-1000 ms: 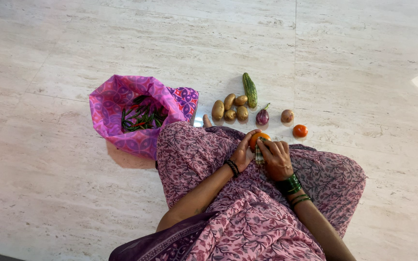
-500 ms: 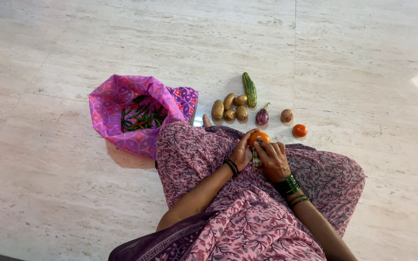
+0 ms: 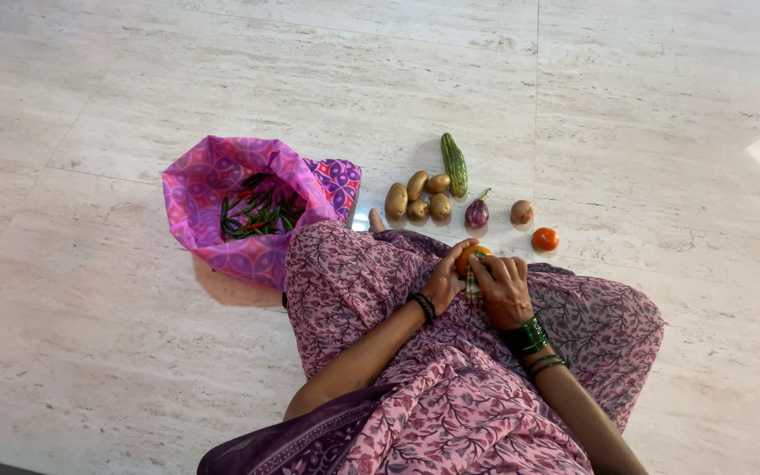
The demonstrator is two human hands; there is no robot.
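I sit on a pale stone floor in a pink patterned garment. Both hands meet over my lap on an orange tomato (image 3: pixel 471 257). My left hand (image 3: pixel 444 280), with a dark bracelet at the wrist, cups it from the left. My right hand (image 3: pixel 505 287), with green bangles, holds it from the right, fingers over the top. Something thin and striped shows under the tomato between my hands; I cannot tell what it is.
On the floor ahead lie several potatoes (image 3: pixel 417 198), a green striped cucumber (image 3: pixel 455 164), a small purple eggplant (image 3: pixel 477 213), a single potato (image 3: pixel 522 211) and a red tomato (image 3: pixel 544 238). A pink cloth bag (image 3: pixel 208 189) with green chillies (image 3: pixel 261 209) stands at left.
My hands have shifted slightly around the orange tomato, with the right fingers closing over it. Nothing on the floor has moved.
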